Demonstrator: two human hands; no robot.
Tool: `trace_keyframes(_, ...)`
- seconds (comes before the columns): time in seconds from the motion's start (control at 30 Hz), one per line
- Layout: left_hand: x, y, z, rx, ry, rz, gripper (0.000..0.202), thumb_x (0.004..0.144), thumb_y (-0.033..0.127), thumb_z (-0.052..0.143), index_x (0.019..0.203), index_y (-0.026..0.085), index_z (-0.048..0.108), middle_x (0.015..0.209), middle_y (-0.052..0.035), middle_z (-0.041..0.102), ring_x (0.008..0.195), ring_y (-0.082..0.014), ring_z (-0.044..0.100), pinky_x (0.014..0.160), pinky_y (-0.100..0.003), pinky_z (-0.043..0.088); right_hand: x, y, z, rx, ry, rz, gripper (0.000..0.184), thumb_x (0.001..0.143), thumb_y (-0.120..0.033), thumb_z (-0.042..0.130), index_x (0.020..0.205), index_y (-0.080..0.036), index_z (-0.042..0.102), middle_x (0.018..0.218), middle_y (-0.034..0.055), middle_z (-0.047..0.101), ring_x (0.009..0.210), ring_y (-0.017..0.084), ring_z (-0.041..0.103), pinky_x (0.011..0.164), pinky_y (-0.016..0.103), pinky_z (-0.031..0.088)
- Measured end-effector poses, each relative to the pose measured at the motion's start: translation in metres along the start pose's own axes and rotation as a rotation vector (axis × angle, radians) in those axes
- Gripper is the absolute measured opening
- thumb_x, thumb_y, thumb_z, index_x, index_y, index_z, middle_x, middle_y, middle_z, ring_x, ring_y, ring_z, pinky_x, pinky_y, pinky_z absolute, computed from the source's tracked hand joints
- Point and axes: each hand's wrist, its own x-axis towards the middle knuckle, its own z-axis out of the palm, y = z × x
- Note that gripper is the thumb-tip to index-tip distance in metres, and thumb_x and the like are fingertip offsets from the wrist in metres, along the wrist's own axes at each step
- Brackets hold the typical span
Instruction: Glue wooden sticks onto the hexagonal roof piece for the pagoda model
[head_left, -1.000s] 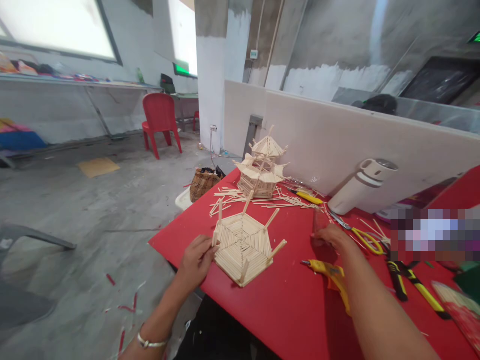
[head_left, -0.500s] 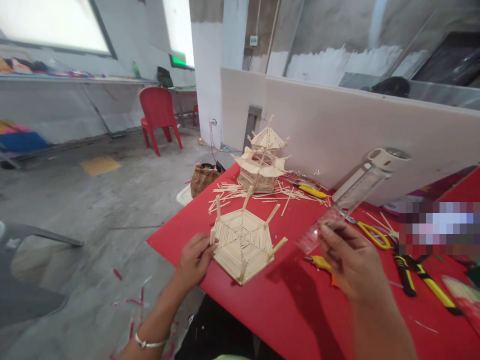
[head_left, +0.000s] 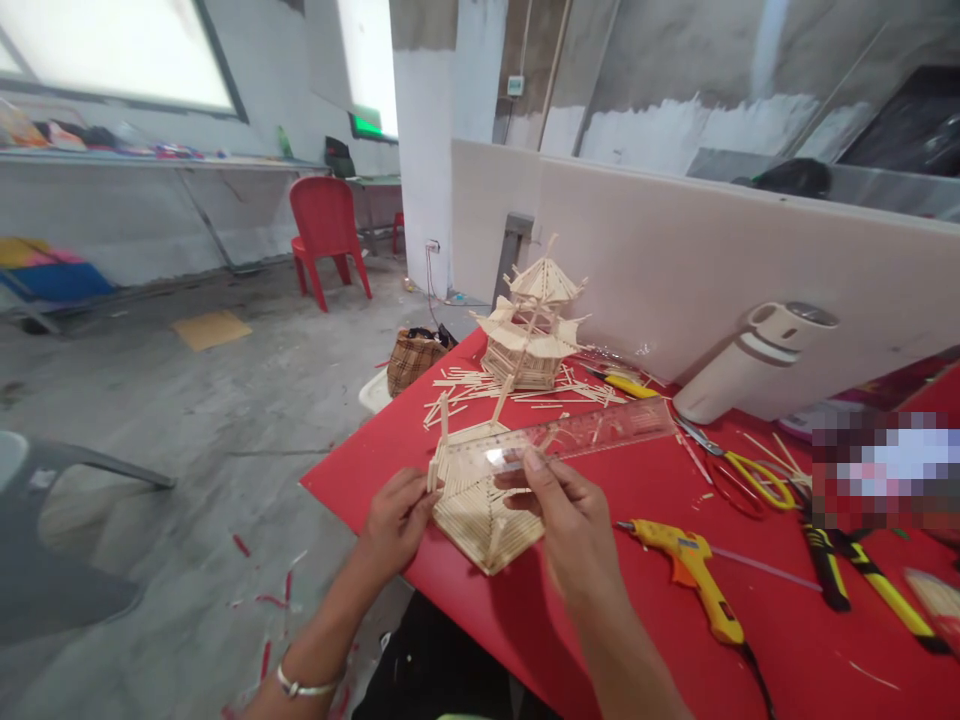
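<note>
A clear plastic ruler (head_left: pixel 615 428) is pinched in my right hand (head_left: pixel 576 525), thumb on top. It slants over the far part of a hexagonal platform of wooden sticks (head_left: pixel 469 515), which has short upright posts at its corners. My left hand (head_left: pixel 396 512) grips the platform's left corner post between thumb and fingers. Parts of the platform's right side lie hidden behind my right hand. Beyond it stands a tiered pagoda model (head_left: pixel 534 330) made of the same sticks, with loose sticks (head_left: pixel 469 385) around its base.
On the red table (head_left: pixel 540 620) lie a yellow glue gun (head_left: pixel 690 565), yellow-handled scissors (head_left: pixel 750 475), pliers (head_left: pixel 825 560) and a yellow cutter (head_left: pixel 630 386). A white tumbler (head_left: pixel 739 365) stands before a pale board (head_left: pixel 660 240). A checked bag (head_left: pixel 415 362) sits past the left edge.
My right hand has brought the ruler left and down, from upright over the table to lying across the platform. My left hand keeps its hold on the corner post.
</note>
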Motion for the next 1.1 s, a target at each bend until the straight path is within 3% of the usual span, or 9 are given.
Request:
trace_keyframes(0.17,-0.001,-0.001,-0.001,0.035,0.007,0.031,0.025,0.096,0.027,0.047,0.082,0.017,0.066,0.084,-0.0084,0.067,0.078,-0.0181,0.063,0.07,-0.028,0.05,0.001,0.012,0.006,0.123,-0.035,0.119,0.03,0.076,-0.047,0.075,0.077,-0.017,0.077,0.064,0.0021,0.065,0.061,0.012,0.054,0.057,0.023,0.042)
trace_keyframes(0.33,-0.001,-0.002,-0.003,0.049,0.007,0.065,0.024,0.096,0.025,0.047,0.079,0.018,0.064,0.082,-0.0078,0.066,0.077,-0.0182,0.063,0.068,-0.027,0.05,0.003,0.019,0.011,0.103,-0.032,0.165,0.03,0.076,-0.045,0.074,0.066,-0.016,0.073,0.067,0.0025,0.064,0.066,0.013,0.053,0.063,0.024,0.041)
trace_keyframes(0.57,0.003,0.002,-0.005,0.014,-0.016,0.048,0.022,0.094,0.021,0.047,0.078,0.018,0.062,0.078,-0.0069,0.063,0.076,-0.0182,0.062,0.068,-0.026,0.05,0.007,0.022,0.015,0.218,0.012,0.251,0.028,0.069,-0.042,0.078,0.065,-0.015,0.071,0.059,0.0,0.058,0.059,0.011,0.05,0.059,0.024,0.04)
trace_keyframes(1.1,0.002,0.002,-0.005,0.027,-0.017,0.022,0.026,0.095,0.024,0.045,0.079,0.018,0.064,0.079,-0.0081,0.065,0.075,-0.0182,0.062,0.067,-0.027,0.051,0.007,0.023,0.016,0.213,0.015,0.25,0.026,0.072,-0.041,0.076,0.065,-0.016,0.071,0.058,-0.0006,0.057,0.057,0.011,0.049,0.057,0.023,0.04)
